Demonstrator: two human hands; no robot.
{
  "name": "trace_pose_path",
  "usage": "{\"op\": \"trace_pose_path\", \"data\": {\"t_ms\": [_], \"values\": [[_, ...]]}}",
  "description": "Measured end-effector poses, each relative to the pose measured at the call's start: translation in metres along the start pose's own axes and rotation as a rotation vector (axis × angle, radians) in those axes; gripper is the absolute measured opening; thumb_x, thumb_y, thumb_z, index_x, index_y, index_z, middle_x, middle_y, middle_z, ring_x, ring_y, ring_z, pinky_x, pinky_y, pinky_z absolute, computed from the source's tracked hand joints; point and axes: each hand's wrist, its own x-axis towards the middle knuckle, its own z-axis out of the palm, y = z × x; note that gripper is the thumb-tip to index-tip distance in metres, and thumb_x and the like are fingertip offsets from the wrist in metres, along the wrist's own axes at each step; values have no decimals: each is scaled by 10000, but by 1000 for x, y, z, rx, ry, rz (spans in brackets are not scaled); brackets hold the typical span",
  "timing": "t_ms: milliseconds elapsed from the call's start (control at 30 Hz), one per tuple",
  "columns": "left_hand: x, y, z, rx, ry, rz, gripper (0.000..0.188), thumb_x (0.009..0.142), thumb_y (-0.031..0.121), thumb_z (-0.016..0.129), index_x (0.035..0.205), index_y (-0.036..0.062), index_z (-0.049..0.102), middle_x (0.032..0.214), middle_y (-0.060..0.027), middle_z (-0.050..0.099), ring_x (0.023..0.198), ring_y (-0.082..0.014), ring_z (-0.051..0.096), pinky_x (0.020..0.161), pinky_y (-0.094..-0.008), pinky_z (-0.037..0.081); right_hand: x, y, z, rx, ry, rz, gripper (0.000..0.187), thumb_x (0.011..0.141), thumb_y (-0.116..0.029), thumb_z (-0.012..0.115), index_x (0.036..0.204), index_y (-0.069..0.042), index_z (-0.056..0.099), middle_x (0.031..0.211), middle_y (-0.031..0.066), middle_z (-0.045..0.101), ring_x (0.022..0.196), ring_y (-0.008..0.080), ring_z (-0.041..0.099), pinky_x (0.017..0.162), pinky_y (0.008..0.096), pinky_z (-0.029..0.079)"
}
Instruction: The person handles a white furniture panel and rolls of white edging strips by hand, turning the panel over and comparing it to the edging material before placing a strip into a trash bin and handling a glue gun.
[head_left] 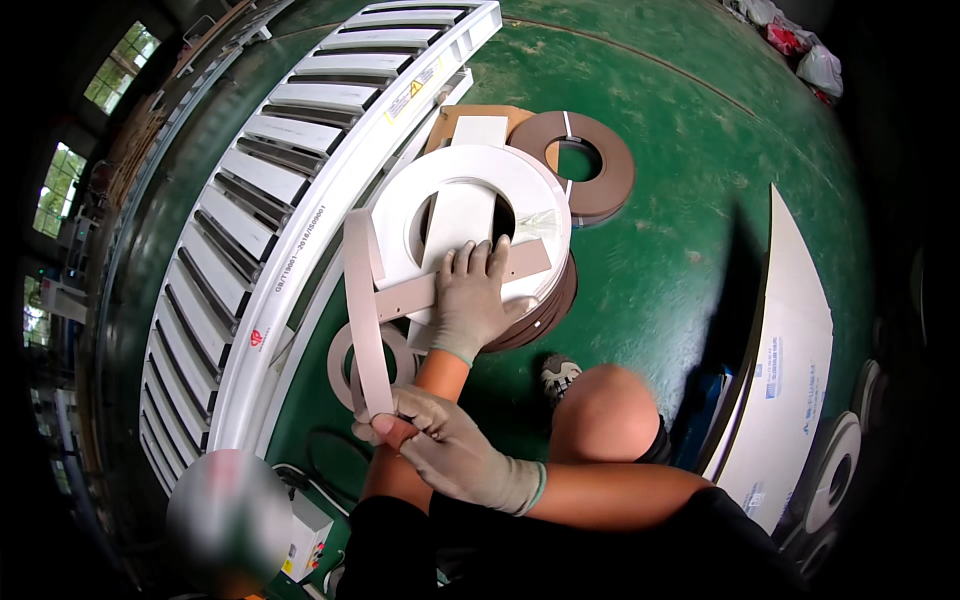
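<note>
My left hand (470, 300), in a grey work glove, presses flat on a pale beige strip of edge banding (362, 310) where it crosses the top of a large white roll (400, 215). That roll lies on a stack of brown rolls (555, 305) on the green floor. The strip bends up at the stack's left edge and runs down to my right hand (440, 450), also gloved, which pinches its lower end close to my body. A small beige coil (338, 362) lies on the floor behind the strip.
A white roller conveyor (260, 200) curves along the left. Behind the stack lie a flat brown roll (610, 170) and cardboard (470, 115). A white board (790, 370) leans at the right, with more rolls (835, 470) beyond. My bare knee (610, 410) and shoe (560, 375) are beside the stack.
</note>
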Motion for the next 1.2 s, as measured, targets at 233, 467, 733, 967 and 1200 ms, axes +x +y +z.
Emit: {"op": "trace_pose_path", "data": {"t_ms": [233, 467, 733, 967, 1200], "values": [[-8, 12, 13, -172, 87, 81, 705, 915, 493, 590, 1457, 53, 489, 1506, -163, 464, 1431, -342, 379, 1212, -543, 215, 60, -2, -29, -198, 24, -143, 164, 1061, -88, 513, 1148, 22, 599, 1025, 66, 605, 953, 142, 575, 877, 271, 468], [-131, 93, 11, -570, 214, -78, 466, 936, 383, 597, 1277, 65, 586, 1433, -213, 485, 1307, -429, 468, 1080, -591, 391, 100, -4, -47, -209, 15, 143, 201, 1047, -134, 532, 1168, 7, 609, 1044, 97, 685, 950, 140, 650, 828, 291, 520], [-276, 122, -88, -912, -1131, -575, 408, 932, 350, 582, 1193, 42, 641, 1034, -211, 719, 974, -396, 690, 881, -479, 536, -11, 105, -48, -583, 173, 454, 173, 931, -45, 644, 1097, -35, 597, 966, 103, 681, 875, 179, 660, 766, 320, 543], [-366, 169, -219, -1080, -610, -950, 337, 960, 300, 546, 1121, 23, 650, 1033, -246, 673, 1041, -379, 657, 905, -469, 519, -177, 71, -139, -759, 277, 773, 242, 1006, -154, 470, 1178, -48, 602, 999, 107, 638, 916, 202, 613, 822, 341, 459], [-445, 210, -369, -1090, -617, -1641, 391, 949, 357, 552, 1084, 2, 643, 1082, -258, 691, 1084, -416, 650, 917, -496, 505, -136, -87, -33, -1022, -515, 732, 269, 959, -282, 543, 869, -34, 596, 767, 47, 563, 697, 189, 548, 631, 344, 445]]}}
